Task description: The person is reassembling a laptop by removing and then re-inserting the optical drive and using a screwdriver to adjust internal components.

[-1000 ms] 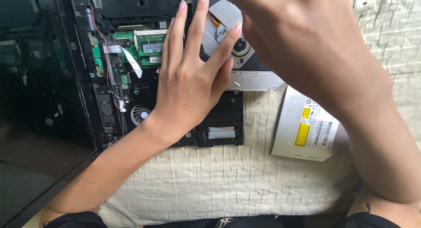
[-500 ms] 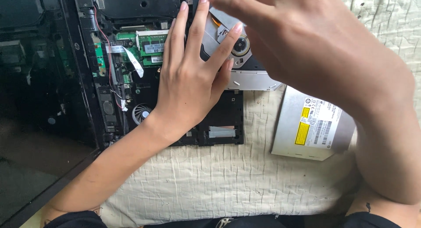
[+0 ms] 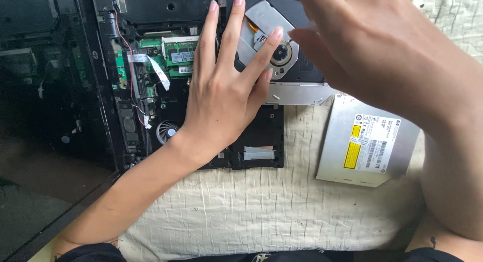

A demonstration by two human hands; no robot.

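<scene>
An opened black laptop base point(image 3: 261, 136) lies on a cream cloth point(image 3: 251, 206) with its inner boards showing. My left hand point(image 3: 221, 101) rests flat on it with fingers spread, the fingertips on an uncovered optical drive point(image 3: 302, 65) with a silver tray plate and round spindle point(image 3: 282, 54). My right hand point(image 3: 382, 65) hovers close to the camera over the drive's right side, its fingertips near the spindle. It looks blurred, and I cannot tell whether it pinches anything.
A silver metal drive cover point(image 3: 367, 141) with a white and yellow label lies on the cloth at right. Green memory modules point(image 3: 178, 53), a white ribbon cable point(image 3: 156, 68) and a fan point(image 3: 166, 131) show left of my left hand. The dark screen point(image 3: 45, 116) lies far left.
My right hand's fingertips have drawn back to the right and lower, off the drive's top left. My left hand has stayed in place.
</scene>
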